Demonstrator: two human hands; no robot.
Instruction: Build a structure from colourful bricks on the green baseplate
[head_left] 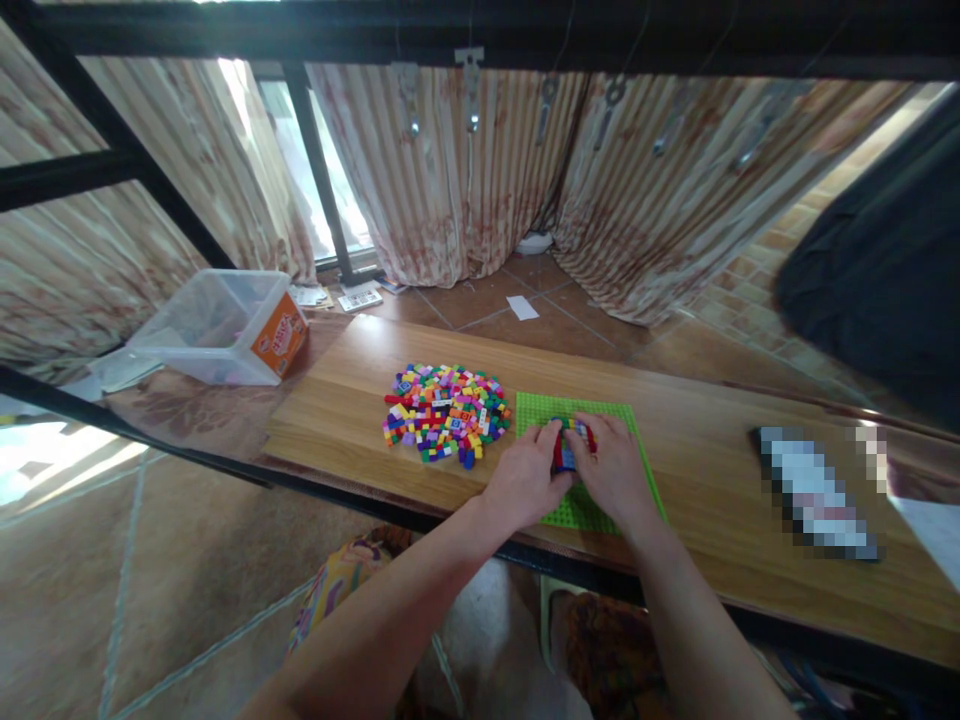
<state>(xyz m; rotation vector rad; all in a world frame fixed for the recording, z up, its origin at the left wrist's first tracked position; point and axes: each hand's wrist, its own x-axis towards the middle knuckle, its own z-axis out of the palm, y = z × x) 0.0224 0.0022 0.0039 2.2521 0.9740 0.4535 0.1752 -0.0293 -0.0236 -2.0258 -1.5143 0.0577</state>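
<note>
A green studded baseplate lies on the wooden board in front of me. On its middle stands a small multicoloured toy brick build, with red, blue, yellow and white parts showing between my fingers. My left hand closes on its left side, fingers bent and thumb near its front. From the right, my right hand curls over the build with fingertips on its top and far side. Both hands hide much of it. Left of the plate spreads a pile of loose coloured bricks, mostly small.
The wooden board rests on a dark-framed table. A clear plastic bin with an orange label stands at the far left. A blurred-out flat object lies at the right. Dark frame bars cross overhead, with curtains behind.
</note>
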